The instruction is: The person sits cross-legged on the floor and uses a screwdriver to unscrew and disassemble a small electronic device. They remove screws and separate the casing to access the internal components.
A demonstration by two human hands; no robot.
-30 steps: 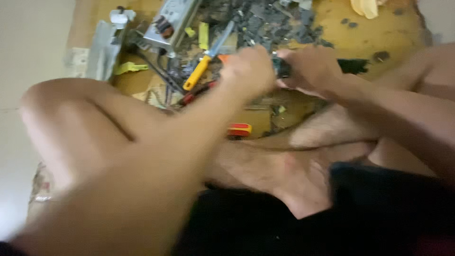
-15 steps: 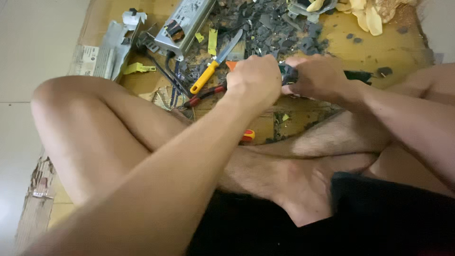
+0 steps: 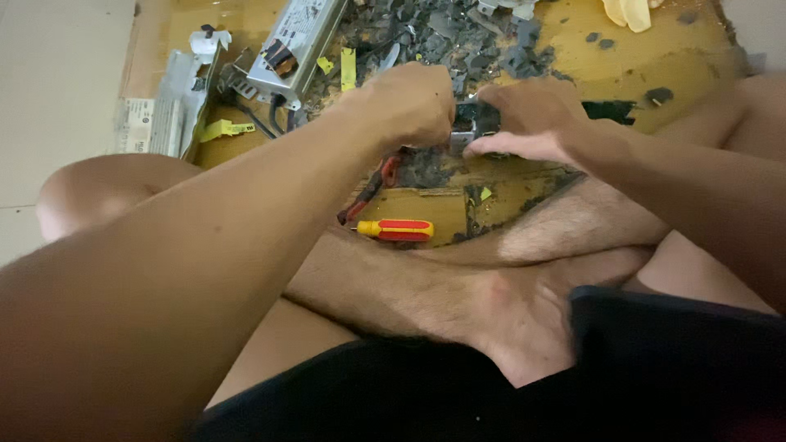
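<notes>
A sheet of yellowed cardboard [image 3: 671, 65] covered the floor, strewn with grey debris [image 3: 458, 37]. A silver metal box [image 3: 295, 45] lay at its upper left. The left hand [image 3: 409, 102] and right hand [image 3: 532, 119] met above the crossed legs, fingers pinching a small dark part [image 3: 473, 123] between them. A red-and-yellow screwdriver [image 3: 395, 230] lay just below.
</notes>
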